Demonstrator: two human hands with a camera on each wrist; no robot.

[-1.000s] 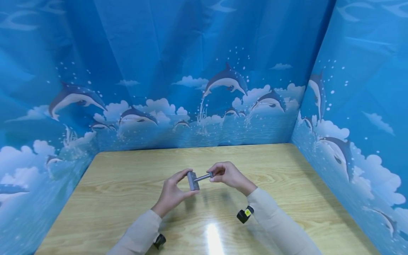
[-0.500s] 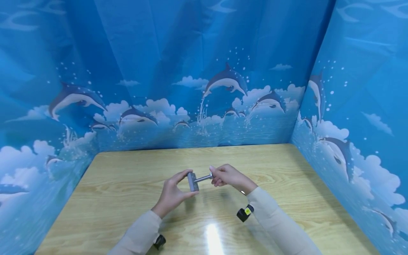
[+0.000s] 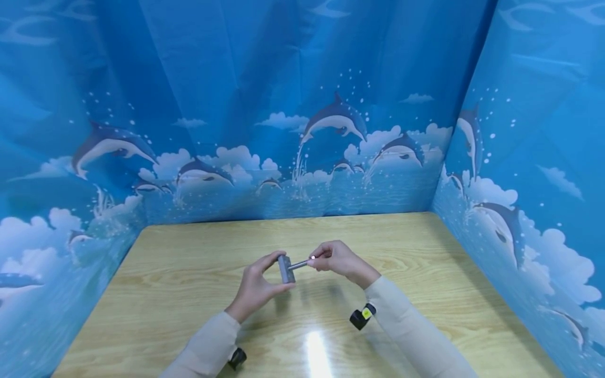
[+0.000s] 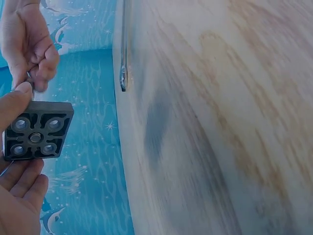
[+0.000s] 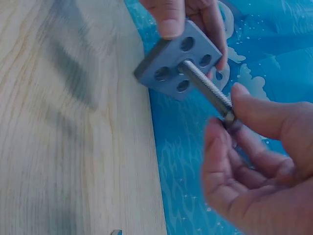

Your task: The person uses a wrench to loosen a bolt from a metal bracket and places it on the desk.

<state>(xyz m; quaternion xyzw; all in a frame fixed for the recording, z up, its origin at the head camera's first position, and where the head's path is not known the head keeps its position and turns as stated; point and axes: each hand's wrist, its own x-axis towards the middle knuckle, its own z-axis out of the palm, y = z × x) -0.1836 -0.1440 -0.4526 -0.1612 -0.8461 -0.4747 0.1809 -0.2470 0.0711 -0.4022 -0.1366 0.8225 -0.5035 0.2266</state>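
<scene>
A square grey plate [image 3: 285,269] with several holes is held up over the table by my left hand [image 3: 252,287], gripped at opposite edges between thumb and fingers. From its centre a threaded steel bolt [image 5: 208,87] sticks out toward the right, slightly tilted. My right hand [image 3: 344,261] pinches the bolt's head end between thumb and fingers, which partly hide the head. Seen from behind in the left wrist view, the plate's ribbed underside [image 4: 61,128] shows the round end of the bolt at its middle.
Beneath both hands lies a wood-grain table [image 3: 189,294]. Blue curtains printed with dolphins [image 3: 264,105] close off its back and sides. A black wrist camera [image 3: 360,317] sits at the right sleeve, another black camera [image 3: 237,358] at the left.
The right hand's thumb and fingers have shifted round the bolt head, as in a turning motion, and now cover it more. The left hand and plate have stayed nearly still.
</scene>
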